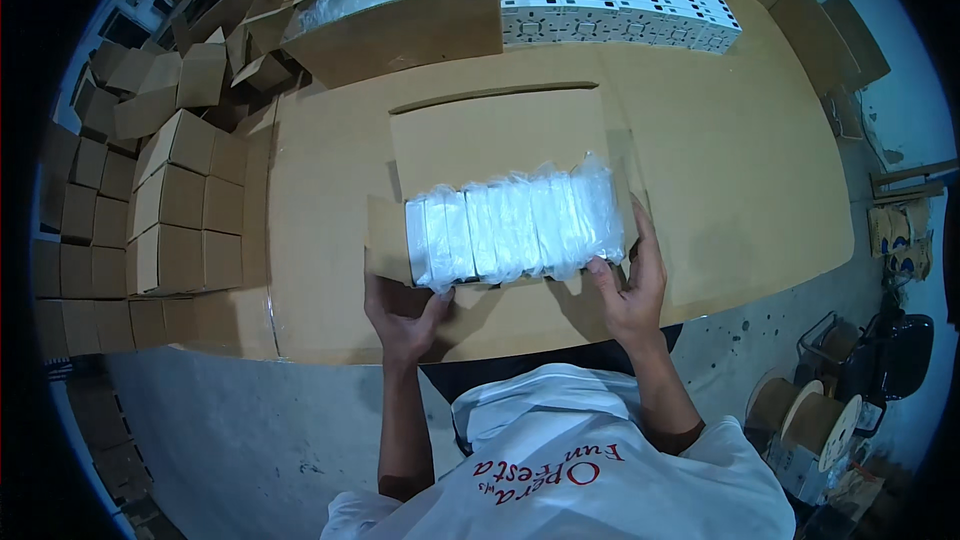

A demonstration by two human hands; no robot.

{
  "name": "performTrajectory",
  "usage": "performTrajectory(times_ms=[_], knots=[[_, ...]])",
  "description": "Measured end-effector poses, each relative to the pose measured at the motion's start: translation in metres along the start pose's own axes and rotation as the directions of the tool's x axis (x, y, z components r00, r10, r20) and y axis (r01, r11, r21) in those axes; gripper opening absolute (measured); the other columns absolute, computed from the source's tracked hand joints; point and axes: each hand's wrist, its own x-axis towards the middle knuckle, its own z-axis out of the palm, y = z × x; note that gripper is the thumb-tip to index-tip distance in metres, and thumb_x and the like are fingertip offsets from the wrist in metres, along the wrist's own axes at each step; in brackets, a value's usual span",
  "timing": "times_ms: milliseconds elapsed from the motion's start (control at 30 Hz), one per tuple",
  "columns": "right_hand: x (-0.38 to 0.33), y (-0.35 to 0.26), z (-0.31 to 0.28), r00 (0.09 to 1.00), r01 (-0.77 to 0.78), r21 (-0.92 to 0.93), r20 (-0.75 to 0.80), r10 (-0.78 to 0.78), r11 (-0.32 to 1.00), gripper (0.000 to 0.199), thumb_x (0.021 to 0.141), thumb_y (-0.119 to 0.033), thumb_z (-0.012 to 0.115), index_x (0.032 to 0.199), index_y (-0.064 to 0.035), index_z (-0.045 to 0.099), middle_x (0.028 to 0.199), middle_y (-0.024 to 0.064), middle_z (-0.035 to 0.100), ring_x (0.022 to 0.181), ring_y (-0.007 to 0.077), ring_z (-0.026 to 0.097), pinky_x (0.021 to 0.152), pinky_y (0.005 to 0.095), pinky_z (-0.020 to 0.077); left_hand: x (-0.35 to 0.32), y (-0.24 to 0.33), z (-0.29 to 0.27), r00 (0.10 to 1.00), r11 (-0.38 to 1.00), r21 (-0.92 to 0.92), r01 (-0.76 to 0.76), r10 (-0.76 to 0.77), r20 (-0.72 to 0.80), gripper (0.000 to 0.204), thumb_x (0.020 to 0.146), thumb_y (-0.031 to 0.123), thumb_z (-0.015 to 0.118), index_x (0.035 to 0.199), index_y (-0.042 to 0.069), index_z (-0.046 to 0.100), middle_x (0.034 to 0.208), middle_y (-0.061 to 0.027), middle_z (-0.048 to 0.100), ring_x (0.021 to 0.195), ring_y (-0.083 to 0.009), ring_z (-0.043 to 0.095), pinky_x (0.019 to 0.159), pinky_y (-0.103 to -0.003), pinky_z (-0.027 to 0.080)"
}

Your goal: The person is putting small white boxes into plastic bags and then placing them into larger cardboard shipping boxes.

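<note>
An open cardboard box [495, 140] lies in front of me on the table, its lid raised at the far side and a side flap [388, 240] folded out on the left. A row of several white pieces in clear plastic wrap [515, 225] fills it. My left hand [402, 318] grips the box's near left corner, fingers partly hidden behind the flap, thumb by the front edge. At the near right corner my right hand [637, 290] holds the box, fingers along its right side and thumb against the wrapped pieces.
The brown-topped table [740, 170] carries a carton of clear plastic wrap [400, 30] and stacked white boxes [615, 5] at the back. Cardboard boxes [190, 200] are stacked on the left. Cable reels [820, 420] and a black chair [895, 355] stand at the right.
</note>
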Motion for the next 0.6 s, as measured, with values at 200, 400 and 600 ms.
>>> performTrajectory(times_ms=[200,400,600], knots=[[0.012,-0.003,0.011,0.996,0.056,-0.01,-0.073,-0.056,0.998,0.061,0.086,-0.004,0.069,0.142,0.0045,0.044,0.145,0.0239,0.046,0.136,0.0343,0.045,0.111,0.0435,0.0389,0.016,0.017,0.019,0.974,0.966,0.14,-0.216,0.223,-0.037,0.074,0.078,-0.006,0.071,0.145,-0.003,0.039,0.142,-0.0207,0.05,0.135,-0.0328,0.046,0.112,-0.047,0.04],[0.026,0.001,0.017,0.992,0.047,0.054,-0.117,-0.04,0.997,0.056,0.085,0.0,0.068,0.138,0.0047,0.049,0.144,0.0251,0.048,0.134,0.0352,0.048,0.111,0.0436,0.0399,0.033,0.025,0.023,0.995,0.99,0.102,-0.097,0.099,-0.013,0.063,0.079,-0.003,0.072,0.138,-0.001,0.049,0.137,-0.022,0.053,0.133,-0.0341,0.048,0.11,-0.049,0.043],[0.033,0.01,0.019,0.984,0.154,-0.142,-0.067,-0.165,0.978,0.043,0.083,0.004,0.067,0.126,-0.0005,0.065,0.139,0.021,0.056,0.134,0.039,0.048,0.111,0.0464,0.0402,0.043,0.019,0.02,1.0,0.993,0.114,0.012,-0.01,-0.025,0.058,0.078,0.0,0.075,0.132,-0.001,0.054,0.136,-0.0217,0.053,0.132,-0.0324,0.05,0.108,-0.048,0.045]])
